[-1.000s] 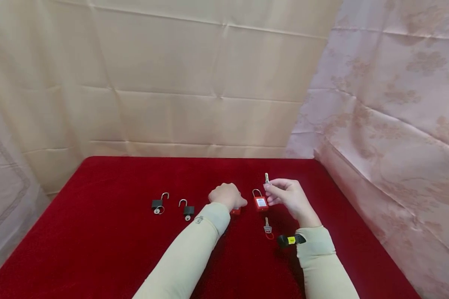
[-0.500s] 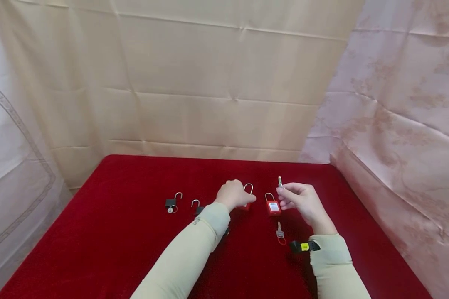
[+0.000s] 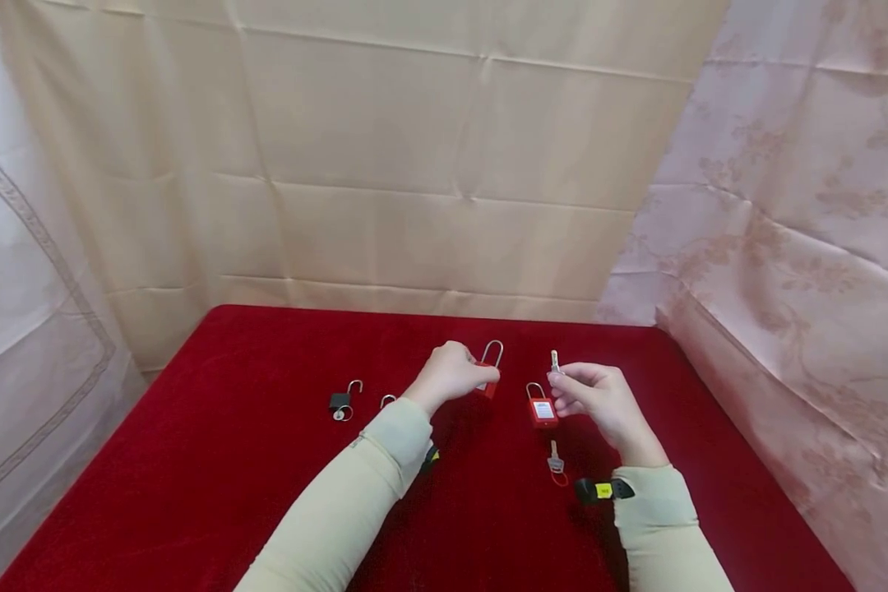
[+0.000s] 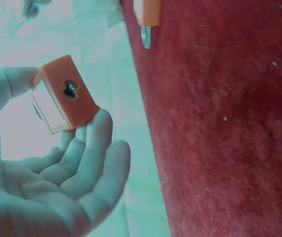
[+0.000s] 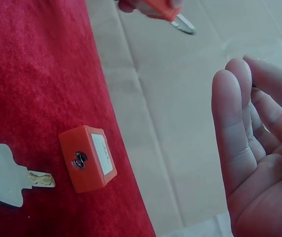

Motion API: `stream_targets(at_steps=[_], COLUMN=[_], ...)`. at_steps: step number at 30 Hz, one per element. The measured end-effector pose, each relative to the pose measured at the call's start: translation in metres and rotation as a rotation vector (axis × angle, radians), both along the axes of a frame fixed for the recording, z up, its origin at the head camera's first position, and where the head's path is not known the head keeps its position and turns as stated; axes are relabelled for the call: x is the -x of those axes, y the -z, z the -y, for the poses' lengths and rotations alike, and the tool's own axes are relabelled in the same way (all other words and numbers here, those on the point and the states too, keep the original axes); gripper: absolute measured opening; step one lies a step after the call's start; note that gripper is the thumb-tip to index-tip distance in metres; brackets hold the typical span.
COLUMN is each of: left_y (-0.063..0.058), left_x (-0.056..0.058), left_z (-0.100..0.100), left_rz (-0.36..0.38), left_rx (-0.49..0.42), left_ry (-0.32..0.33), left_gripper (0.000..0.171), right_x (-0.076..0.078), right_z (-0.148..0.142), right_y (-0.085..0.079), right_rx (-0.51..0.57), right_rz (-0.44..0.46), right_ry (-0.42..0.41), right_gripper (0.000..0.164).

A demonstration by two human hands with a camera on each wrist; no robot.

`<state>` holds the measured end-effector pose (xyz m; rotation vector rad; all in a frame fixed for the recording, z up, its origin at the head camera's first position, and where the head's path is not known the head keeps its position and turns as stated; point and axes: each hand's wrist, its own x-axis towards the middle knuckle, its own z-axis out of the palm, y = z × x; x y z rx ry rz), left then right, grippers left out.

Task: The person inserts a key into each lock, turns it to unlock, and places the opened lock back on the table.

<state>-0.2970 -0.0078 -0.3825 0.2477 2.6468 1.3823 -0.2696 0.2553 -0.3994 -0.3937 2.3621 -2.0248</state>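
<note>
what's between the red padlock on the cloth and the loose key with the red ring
Just bare red cloth between the red padlock and the loose key; the gap shows in both the head and right wrist views.

1. The left hand (image 4: 52, 185) holds an orange padlock (image 4: 76, 111), its thumb against one edge and a fingertip at the opposite corner.
2. The padlock is tilted, with a dark keyhole (image 4: 70, 89) turned to the camera and a white label (image 4: 51, 109) on the adjoining side.
3. The outermost finger is bent, apart from the padlock.
4. Near the top, a second orange block (image 4: 150, 14), cut off by the border, shows a metal piece (image 4: 146, 37).
5. A red-covered desk (image 4: 224, 148) fills the right; pale cloth (image 4: 128, 123) lies behind.
</note>
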Motion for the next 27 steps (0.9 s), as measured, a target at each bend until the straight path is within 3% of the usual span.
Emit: stream_targets(at_steps=[4,11,15,21,27], left_y=[-0.002,-0.003,-0.003,-0.004,-0.006], left_x=[-0.002,-0.009,-0.013,-0.021,-0.027], left_z=[0.008,0.017,0.025,0.041,0.055], left_rz=[-0.003,0.019,0.019,0.023,0.05], left_rx=[-0.14,-0.366,-0.415,-0.444,-0.533], left_ry=[0.025,0.032,0.047,-0.011,-0.017], left_gripper=[0.022,0.027,0.022,0.024,0.028], right_x=[-0.001,-0.002,-0.002,-0.004,-0.004], right_z=[0.001,0.002,0.003,0.005,0.006], right_y=[-0.002,-0.002,-0.002,-0.003,-0.005], right_rx=[0.013,0.032,0.039,0.029,0.014], right_rz=[0.002,0.014,0.011,0.005,0.003], right_ry=[-0.005,-0.007,-0.01,-0.022,-0.013], right_gripper=[0.031,0.03,0.028,0.029,0.028])
